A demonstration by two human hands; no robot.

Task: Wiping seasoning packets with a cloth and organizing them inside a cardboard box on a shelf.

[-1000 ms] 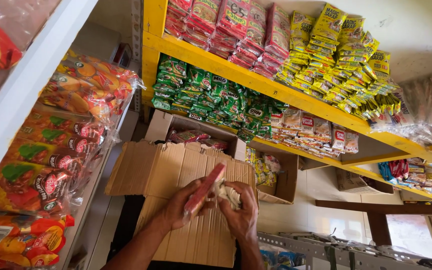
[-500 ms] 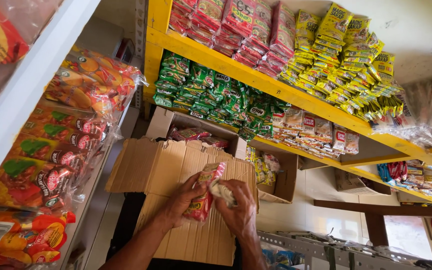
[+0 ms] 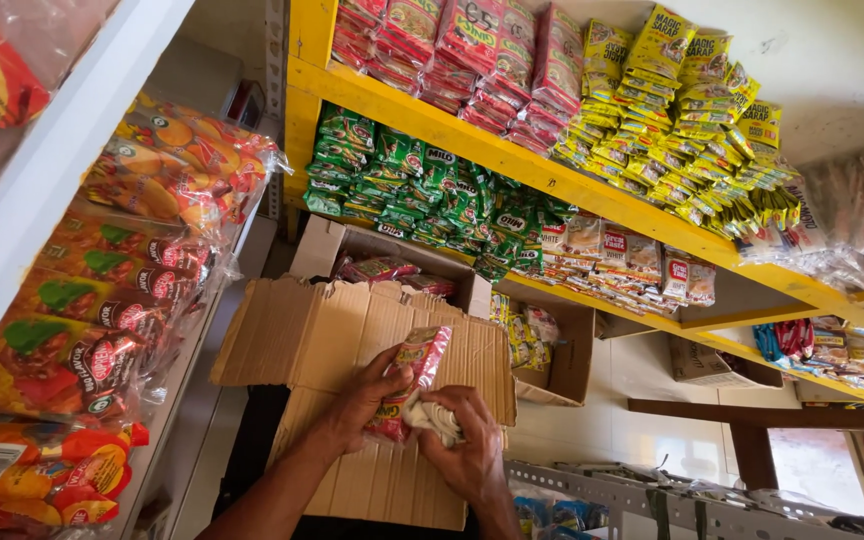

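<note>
Red packet [image 3: 407,385] held in the left hand [image 3: 357,405], the right hand [image 3: 457,450] gripping a cloth [image 3: 432,418] against it, above a cardboard box [image 3: 352,340]; a loose grip could drop it into the box.

Two bare hands meet low in the centre of the view

The left hand [image 3: 367,400] reaches up from its forearm with fingers [image 3: 392,362] curled in a grip; the right hand [image 3: 467,445] sits just beside it, knuckles up, fingers closed, wrists near each other
</note>
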